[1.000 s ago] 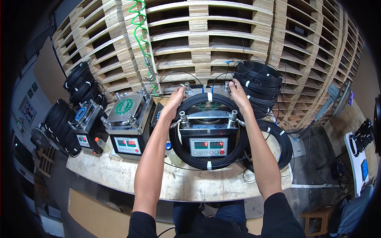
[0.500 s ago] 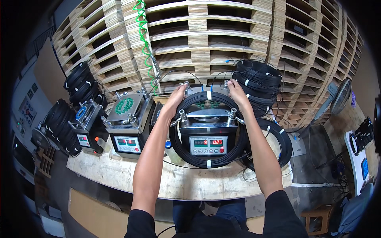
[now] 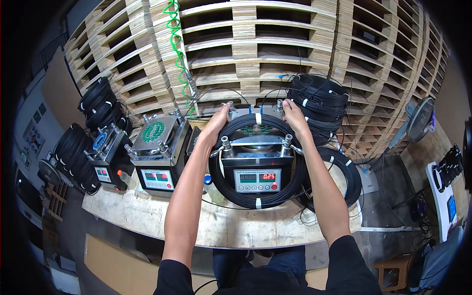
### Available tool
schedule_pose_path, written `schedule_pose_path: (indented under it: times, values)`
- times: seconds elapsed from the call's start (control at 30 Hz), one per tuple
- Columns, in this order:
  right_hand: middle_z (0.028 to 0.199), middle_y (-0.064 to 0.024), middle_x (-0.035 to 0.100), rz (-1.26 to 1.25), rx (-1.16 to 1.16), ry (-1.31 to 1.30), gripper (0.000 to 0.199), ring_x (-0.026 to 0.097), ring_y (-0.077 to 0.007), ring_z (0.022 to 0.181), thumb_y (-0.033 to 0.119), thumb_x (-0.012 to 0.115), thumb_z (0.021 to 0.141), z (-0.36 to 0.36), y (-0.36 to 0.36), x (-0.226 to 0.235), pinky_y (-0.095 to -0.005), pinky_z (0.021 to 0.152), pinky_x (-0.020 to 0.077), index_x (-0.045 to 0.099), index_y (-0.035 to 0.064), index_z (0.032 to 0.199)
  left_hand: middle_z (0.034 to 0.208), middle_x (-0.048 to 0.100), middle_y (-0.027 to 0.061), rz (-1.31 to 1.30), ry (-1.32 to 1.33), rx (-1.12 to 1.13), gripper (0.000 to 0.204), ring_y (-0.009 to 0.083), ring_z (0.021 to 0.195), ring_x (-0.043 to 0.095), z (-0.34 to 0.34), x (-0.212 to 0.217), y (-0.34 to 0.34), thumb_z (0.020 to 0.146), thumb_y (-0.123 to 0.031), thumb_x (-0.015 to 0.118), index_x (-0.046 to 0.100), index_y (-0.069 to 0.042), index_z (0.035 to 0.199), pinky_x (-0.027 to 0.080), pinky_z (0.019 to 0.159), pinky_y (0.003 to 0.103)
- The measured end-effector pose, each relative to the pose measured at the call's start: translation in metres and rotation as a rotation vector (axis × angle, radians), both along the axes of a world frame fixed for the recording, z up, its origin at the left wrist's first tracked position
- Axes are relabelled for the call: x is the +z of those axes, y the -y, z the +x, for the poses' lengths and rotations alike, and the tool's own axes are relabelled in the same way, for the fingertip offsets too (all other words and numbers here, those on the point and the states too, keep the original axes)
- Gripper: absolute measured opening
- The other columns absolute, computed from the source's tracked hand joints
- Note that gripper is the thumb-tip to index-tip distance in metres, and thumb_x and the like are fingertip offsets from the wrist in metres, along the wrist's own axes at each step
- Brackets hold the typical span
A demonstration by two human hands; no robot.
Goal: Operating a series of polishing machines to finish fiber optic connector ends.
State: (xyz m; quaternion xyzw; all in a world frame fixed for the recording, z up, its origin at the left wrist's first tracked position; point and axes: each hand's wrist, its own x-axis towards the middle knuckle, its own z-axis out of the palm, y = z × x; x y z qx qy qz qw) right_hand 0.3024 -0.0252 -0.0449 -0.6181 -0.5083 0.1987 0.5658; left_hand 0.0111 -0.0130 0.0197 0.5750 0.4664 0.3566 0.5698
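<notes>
A coil of black cable (image 3: 223, 189), bound with white tape, hangs around the front of a metal polishing machine (image 3: 228, 164) with a red digital display. My left hand (image 3: 220, 120) is closed around the clamp post (image 3: 230, 109) at the machine's far left corner. At the far right corner, my right hand (image 3: 294, 118) grips the matching clamp post (image 3: 280, 106). Two more posts with side levers stand at the near corners, untouched. Behind the coil's upper part, a ring of green pieces (image 3: 255, 130) shows on the machine's top plate. My fingertips are partly hidden.
Two similar machines, one with a green ring (image 3: 154, 132) and one with a blue ring (image 3: 100, 141), stand to the left. Black cable coils (image 3: 319, 98) are stacked behind on the right. A capped bottle (image 3: 216, 191) sits beside my left forearm. Wooden pallets (image 3: 246, 44) rise behind the table.
Both hands stay on the far posts with hardly any movement. On the machine before me, the red digit in the display's left window has gone dark.
</notes>
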Motion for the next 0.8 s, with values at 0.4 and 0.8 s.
schedule_pose_path:
  times: [0.4, 0.8]
  values:
    - [0.127, -0.0127, 0.060, -0.066, 0.096, -0.204, 0.066, 0.058, -0.0148, 0.074, 0.049, 0.042, 0.107, -0.024, 0.038, 0.040, -0.0295, 0.068, 0.0497, 0.032, 0.0053, 0.156, 0.142, 0.050, 0.0081, 0.073, 0.043, 0.045, 0.077, 0.0173, 0.093, 0.051, 0.000, -0.006, 0.000, 0.103, -0.060, 0.040, 0.028, -0.008, 0.159, 0.044, 0.088, 0.032]
    - [0.090, -0.0036, 0.057, -0.061, -0.001, -0.267, 0.061, 0.051, -0.0117, 0.067, 0.054, 0.035, 0.107, -0.040, 0.055, 0.056, -0.0272, 0.061, 0.0484, 0.044, 0.0103, 0.148, 0.151, 0.046, 0.0145, -0.001, 0.078, 0.040, 0.082, 0.0274, 0.113, 0.058, -0.005, -0.009, -0.007, 0.102, -0.067, 0.033, 0.030, -0.006, 0.158, 0.044, 0.100, 0.045]
